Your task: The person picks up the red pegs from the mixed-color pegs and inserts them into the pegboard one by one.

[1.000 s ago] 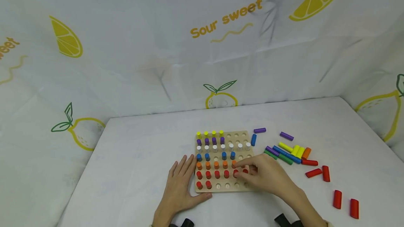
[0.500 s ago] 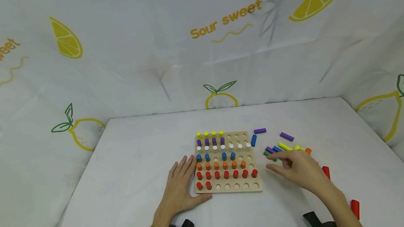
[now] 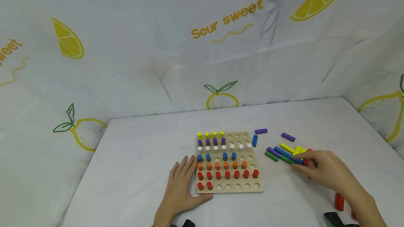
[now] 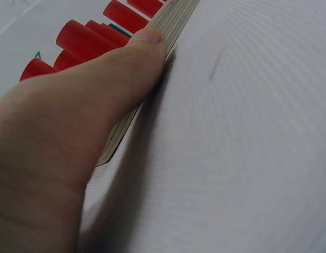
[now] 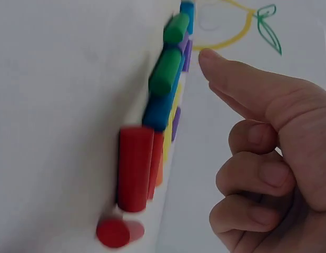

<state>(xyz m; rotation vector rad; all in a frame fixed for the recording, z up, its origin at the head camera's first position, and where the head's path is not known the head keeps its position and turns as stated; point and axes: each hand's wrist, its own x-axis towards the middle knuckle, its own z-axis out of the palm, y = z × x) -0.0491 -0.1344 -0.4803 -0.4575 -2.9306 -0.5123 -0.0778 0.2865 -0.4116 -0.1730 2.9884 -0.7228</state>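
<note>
A wooden pegboard [image 3: 237, 187] lies on the table with rows of yellow, purple, white, blue, orange and red pegs standing in it. My left hand [image 3: 180, 186] rests against its left side, fingers spread; in the left wrist view the thumb [image 4: 136, 63] presses on the board's edge beside red pegs [image 4: 84, 39]. At the loose pegs on the right, my right hand [image 3: 328, 169] hovers with thumb and index finger apart around the end of a blue peg [image 3: 298, 161] and a green peg [image 3: 286, 159]. The right wrist view shows nothing held, the other fingers curled.
Purple pegs [image 3: 261, 131] and a blue peg [image 3: 254, 140] lie by the board's far right corner. Yellow pegs [image 3: 286, 147] lie behind the right hand. A red peg [image 3: 339, 201] lies nearer, partly under the right forearm. A white cloth wall [image 3: 176, 90] stands behind the table.
My right hand has let go of an orange peg, now standing in the orange row, and moved right to the loose pegs. The left hand has stayed against the board.
</note>
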